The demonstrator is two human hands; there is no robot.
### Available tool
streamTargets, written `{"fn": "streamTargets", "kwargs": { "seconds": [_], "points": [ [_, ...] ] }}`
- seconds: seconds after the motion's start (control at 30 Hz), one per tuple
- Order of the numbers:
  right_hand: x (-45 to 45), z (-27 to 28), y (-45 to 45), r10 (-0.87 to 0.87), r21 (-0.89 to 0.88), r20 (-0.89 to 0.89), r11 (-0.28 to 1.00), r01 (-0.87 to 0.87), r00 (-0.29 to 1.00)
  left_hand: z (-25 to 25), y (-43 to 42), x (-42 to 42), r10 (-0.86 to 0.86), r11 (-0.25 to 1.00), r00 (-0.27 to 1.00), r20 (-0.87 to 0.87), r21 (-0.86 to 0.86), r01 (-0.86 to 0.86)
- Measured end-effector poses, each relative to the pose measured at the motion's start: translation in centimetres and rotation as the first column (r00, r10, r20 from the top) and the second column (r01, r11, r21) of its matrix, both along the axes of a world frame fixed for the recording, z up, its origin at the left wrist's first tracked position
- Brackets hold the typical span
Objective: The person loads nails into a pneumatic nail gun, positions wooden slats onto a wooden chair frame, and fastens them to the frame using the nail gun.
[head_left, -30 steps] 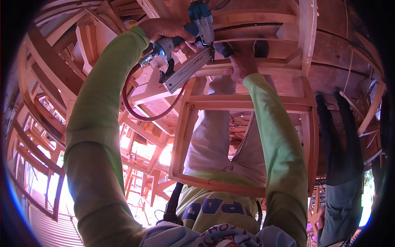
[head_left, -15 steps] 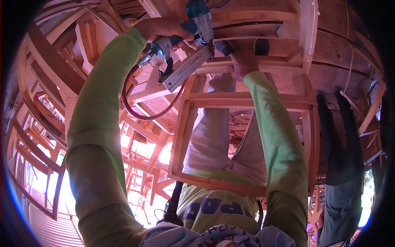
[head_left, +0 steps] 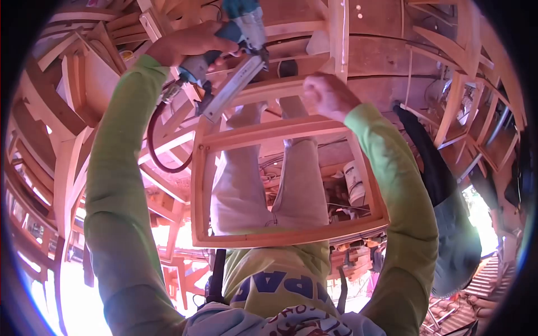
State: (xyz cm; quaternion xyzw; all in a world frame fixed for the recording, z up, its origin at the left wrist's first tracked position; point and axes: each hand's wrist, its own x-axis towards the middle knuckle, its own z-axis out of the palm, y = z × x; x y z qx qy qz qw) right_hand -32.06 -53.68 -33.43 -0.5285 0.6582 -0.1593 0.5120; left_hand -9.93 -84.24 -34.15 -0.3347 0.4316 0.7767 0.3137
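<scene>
My left hand (head_left: 193,45) is wrapped round the handle of a teal and grey nail gun (head_left: 244,25), whose long metal magazine slants down to the left. A red air hose (head_left: 151,137) runs from its fitting. The gun's nose is close to a wooden rail of a chair frame (head_left: 280,89). My right hand (head_left: 330,95) is closed, just right of that rail; whatever its curled fingers may hold is hidden. Nearer my body is the frame's squarish wooden section (head_left: 280,238), with my legs visible through the opening.
Stacked wooden chair parts (head_left: 84,84) crowd the left side. More wooden frames (head_left: 468,106) stand at the right. Another person's dark-clothed leg (head_left: 428,151) is at the right. A white container (head_left: 354,182) shows behind the frame.
My right hand has come off the wooden rail, its fingers now curled. The view has shifted, so the frame and nail gun appear further left. My left hand still grips the nail gun.
</scene>
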Motion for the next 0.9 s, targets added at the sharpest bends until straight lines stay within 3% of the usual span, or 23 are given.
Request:
{"fn": "streamTargets", "kwargs": {
  "seconds": [0.07,0.1,0.2,0.23,0.33,0.43,0.5,0.57,0.67,0.8,0.9],
  "points": [
    [-2.3,1.3,-0.2,-0.101,-0.022,-0.09,0.995,0.099,0.991,-0.7,1.0,-1.3,-0.011,0.999,1.0,-0.02,0.052,0.012],
    [-3.1,2.7,-0.4,-0.164,-0.011,-0.034,0.986,0.163,0.986,-0.9,1.3,-2.0,-0.041,0.998,0.998,-0.042,0.041,0.043],
    [-4.3,4.3,2.2,-0.316,-0.094,-0.094,0.947,0.307,0.944,-0.6,2.1,-3.7,-0.032,0.995,0.999,-0.017,0.089,0.034],
    [-5.0,4.6,2.6,-0.146,-0.093,-0.183,0.987,0.13,0.972,-0.7,3.0,-4.2,-0.036,0.995,0.999,-0.028,0.094,0.038],
    [-3.0,0.8,2.2,-0.059,-0.152,-0.218,0.988,0.026,0.974,-1.6,3.6,-4.8,-0.018,0.999,0.998,-0.055,0.047,0.021],
    [-1.5,-6.5,1.9,0.035,0.014,-0.339,0.999,-0.032,0.94,-0.1,3.0,-3.9,-0.004,1.0,1.0,-0.025,0.006,0.004],
    [-1.0,-10.9,2.6,0.177,0.069,-0.38,0.984,-0.163,0.908,-0.2,2.1,-2.6,0.017,1.0,0.999,-0.039,-0.01,-0.018],
    [0.0,-11.8,3.0,0.284,0.171,-0.388,0.957,-0.234,0.877,-0.1,1.7,-1.5,-0.005,0.999,1.0,-0.021,-0.032,0.005],
    [-1.3,-12.9,2.5,0.389,0.114,-0.317,0.921,-0.373,0.865,0.5,1.9,-0.9,0.103,0.994,0.995,-0.01,-0.023,-0.103],
    [-1.0,-12.7,1.4,0.492,0.248,-0.328,0.869,-0.429,0.807,1.7,2.4,-1.0,0.108,0.994,0.994,-0.024,-0.014,-0.108],
    [-1.7,-12.3,0.9,0.466,0.297,-0.238,0.87,-0.393,0.852,0.9,2.6,-0.8,0.089,0.996,0.993,-0.073,0.008,-0.088]
  ]
}}
